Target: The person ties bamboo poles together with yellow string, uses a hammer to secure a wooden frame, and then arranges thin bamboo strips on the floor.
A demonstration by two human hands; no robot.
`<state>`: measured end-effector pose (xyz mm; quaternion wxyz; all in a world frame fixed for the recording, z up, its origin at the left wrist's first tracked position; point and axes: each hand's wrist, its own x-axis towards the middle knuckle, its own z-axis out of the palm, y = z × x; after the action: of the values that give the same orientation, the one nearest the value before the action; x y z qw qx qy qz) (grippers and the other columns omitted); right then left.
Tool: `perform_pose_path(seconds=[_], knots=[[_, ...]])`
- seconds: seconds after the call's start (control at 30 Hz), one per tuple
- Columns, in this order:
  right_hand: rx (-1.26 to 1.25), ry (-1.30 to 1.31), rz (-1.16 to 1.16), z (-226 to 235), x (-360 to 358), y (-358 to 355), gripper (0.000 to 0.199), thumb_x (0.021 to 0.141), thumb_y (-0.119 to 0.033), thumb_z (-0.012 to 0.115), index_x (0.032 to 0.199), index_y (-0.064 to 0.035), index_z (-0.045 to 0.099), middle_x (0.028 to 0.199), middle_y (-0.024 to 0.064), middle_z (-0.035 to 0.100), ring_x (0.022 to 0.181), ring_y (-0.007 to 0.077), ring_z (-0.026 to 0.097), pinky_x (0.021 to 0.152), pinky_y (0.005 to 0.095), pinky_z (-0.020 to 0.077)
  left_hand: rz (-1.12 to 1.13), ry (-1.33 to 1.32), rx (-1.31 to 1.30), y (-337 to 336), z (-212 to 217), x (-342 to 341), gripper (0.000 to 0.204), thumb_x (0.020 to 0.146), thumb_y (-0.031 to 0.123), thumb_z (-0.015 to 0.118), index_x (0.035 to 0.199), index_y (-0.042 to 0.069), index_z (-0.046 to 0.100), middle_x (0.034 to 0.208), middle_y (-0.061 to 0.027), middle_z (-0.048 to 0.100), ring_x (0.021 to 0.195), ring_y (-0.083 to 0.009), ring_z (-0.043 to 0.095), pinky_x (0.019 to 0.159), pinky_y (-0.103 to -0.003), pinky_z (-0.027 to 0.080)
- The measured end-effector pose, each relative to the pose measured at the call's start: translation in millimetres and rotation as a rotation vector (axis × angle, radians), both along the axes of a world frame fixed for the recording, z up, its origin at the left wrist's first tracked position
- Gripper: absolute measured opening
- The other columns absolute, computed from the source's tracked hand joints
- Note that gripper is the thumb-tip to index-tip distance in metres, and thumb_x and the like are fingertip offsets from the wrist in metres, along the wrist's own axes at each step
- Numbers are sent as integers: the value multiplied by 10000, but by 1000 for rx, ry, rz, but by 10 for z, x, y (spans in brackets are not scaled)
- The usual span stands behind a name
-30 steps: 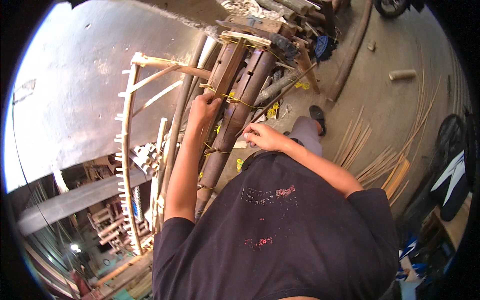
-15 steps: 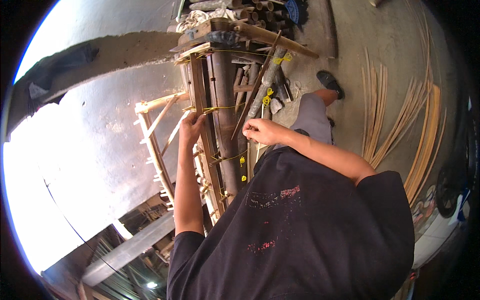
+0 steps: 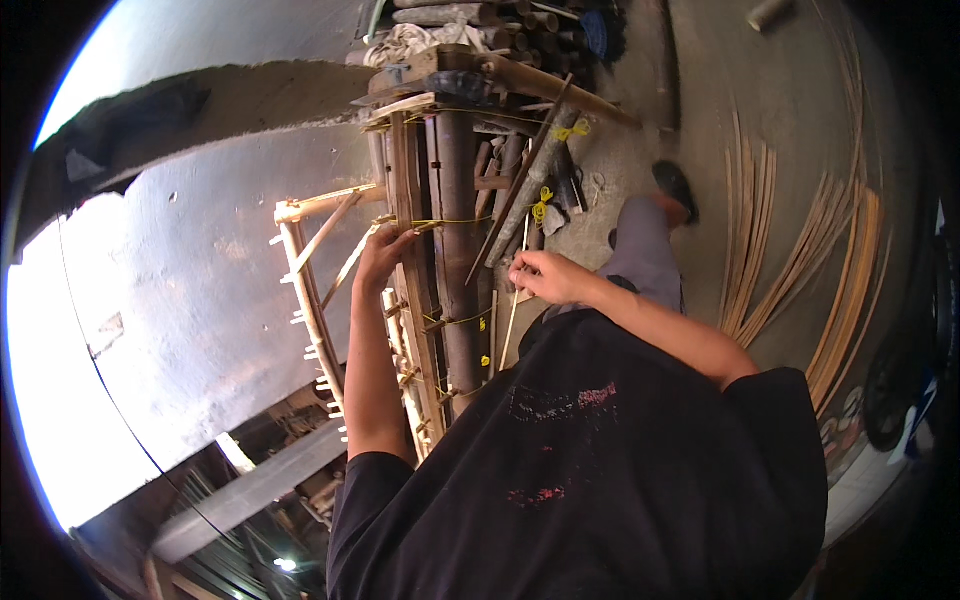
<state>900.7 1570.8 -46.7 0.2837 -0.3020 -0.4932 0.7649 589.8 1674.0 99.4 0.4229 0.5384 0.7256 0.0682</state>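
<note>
My left hand (image 3: 380, 258) is closed at the edge of a long wooden beam (image 3: 408, 200), just below a yellow cord (image 3: 455, 222). What its fingertips grip is too small to tell. The cord runs across a dark bamboo pole (image 3: 458, 270) lying beside the beam. Right of that pole, my right hand (image 3: 548, 278) is held with curled fingers and thumb together. A thin pale strip (image 3: 509, 330) passes at these fingers, apparently pinched there; the exact grip is partly hidden. A slim dark stick (image 3: 510, 205) leans at a slant between the pole and my right hand.
Yellow cord bundles (image 3: 542, 205) are tied on a grey pole beyond my right hand. Long split bamboo strips (image 3: 750, 240) lie on the floor at the right. A bamboo frame with pegs (image 3: 312, 300) stands at the left. Stacked bamboo poles (image 3: 450, 15) fill the far end.
My right hand has shifted slightly right, away from the dark pole, and more of the pale strip shows below it. My left hand stays by the beam and cord. The view has shifted a little.
</note>
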Motion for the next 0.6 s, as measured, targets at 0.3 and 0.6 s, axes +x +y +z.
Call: perform_pose_path(seconds=[0.3, 0.6], knots=[[-31, -137, 211, 82, 380, 196, 280, 1013, -276, 601, 1066, -4, 636, 893, 77, 702, 759, 162, 655, 724, 336, 531, 102, 289, 136, -152, -406, -54, 368, 938, 310, 694, 1141, 4, 707, 962, -218, 726, 897, -305, 704, 821, -435, 517], [1, -331, 640, 330, 647, 524, 273, 1029, -230, 585, 1157, 8, 620, 985, 116, 711, 812, 161, 663, 750, 317, 533, 392, 536, 523, -346, -887, 407, 423, 907, 233, 681, 1247, -2, 590, 1111, -237, 681, 1038, -431, 640, 921, -531, 500]])
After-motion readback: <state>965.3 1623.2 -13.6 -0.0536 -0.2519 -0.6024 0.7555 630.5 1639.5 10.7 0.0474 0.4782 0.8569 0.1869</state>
